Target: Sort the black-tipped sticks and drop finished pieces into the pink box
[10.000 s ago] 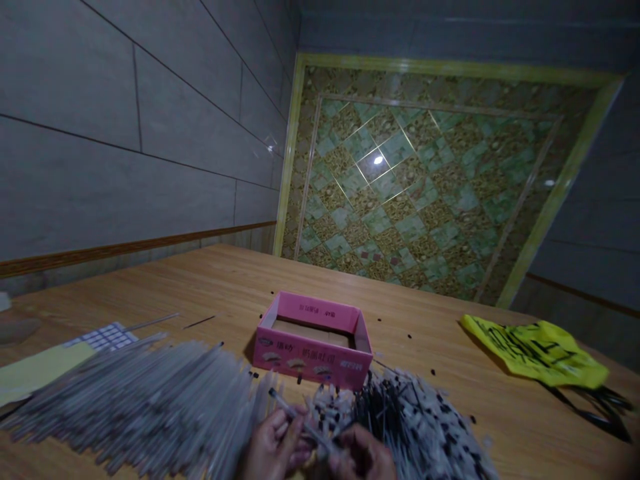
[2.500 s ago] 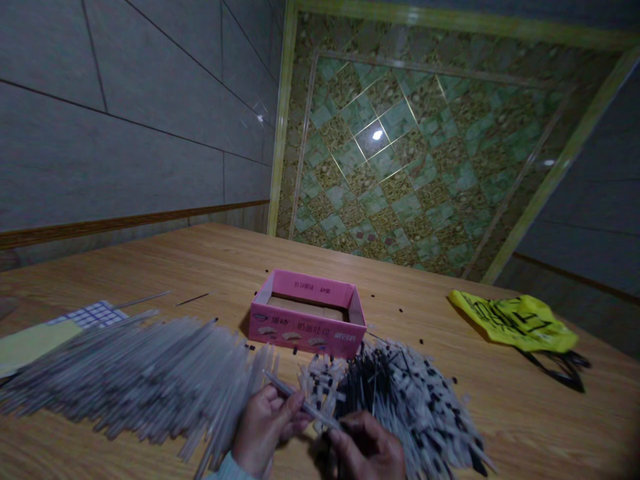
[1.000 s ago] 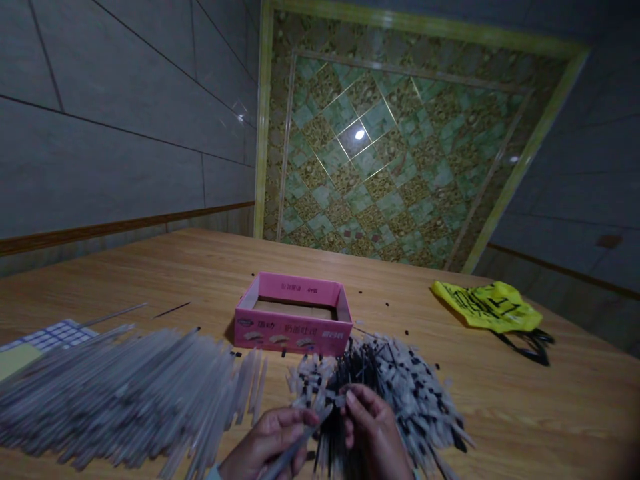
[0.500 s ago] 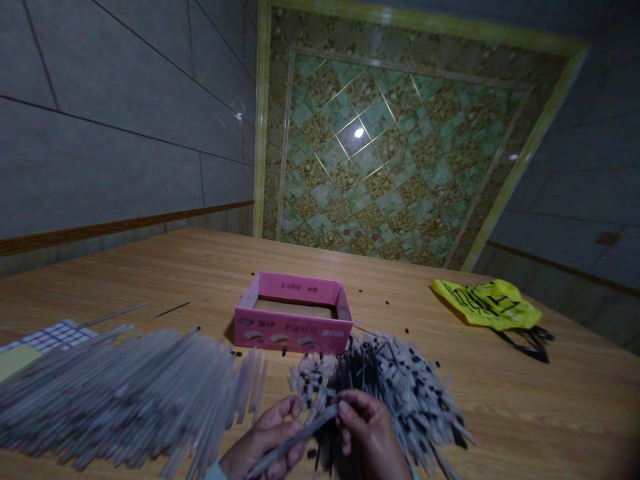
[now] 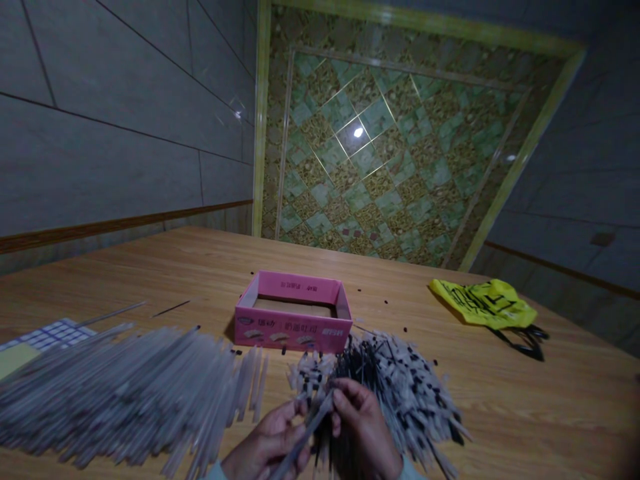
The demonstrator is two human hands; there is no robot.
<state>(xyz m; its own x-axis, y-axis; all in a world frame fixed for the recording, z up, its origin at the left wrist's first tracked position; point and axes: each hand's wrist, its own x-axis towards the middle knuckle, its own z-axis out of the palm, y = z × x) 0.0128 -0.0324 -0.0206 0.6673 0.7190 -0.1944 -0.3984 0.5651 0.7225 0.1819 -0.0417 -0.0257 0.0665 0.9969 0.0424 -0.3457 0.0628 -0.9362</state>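
Note:
My left hand [image 5: 267,445] is curled around a thin grey tube [image 5: 305,433] that slants up to the right. My right hand [image 5: 361,427] pinches the tube's upper end, fingers pressed together. Both hands hover at the near edge of the wooden table [image 5: 210,267]. A wide pile of long grey tubes [image 5: 125,390] lies to the left. A heap of short white pieces with black tips [image 5: 395,387] lies just behind and right of my right hand.
An open pink cardboard box [image 5: 293,320] stands behind the piles. A yellow plastic bag [image 5: 483,303] with black handles lies at the right. A sheet of white labels [image 5: 53,332] and yellow paper sit far left. Small black bits dot the table. Tiled walls stand behind.
My hands have drawn closer together. My right hand went from reaching into the black-tipped heap to pinching the upper end of the tube held by my left hand.

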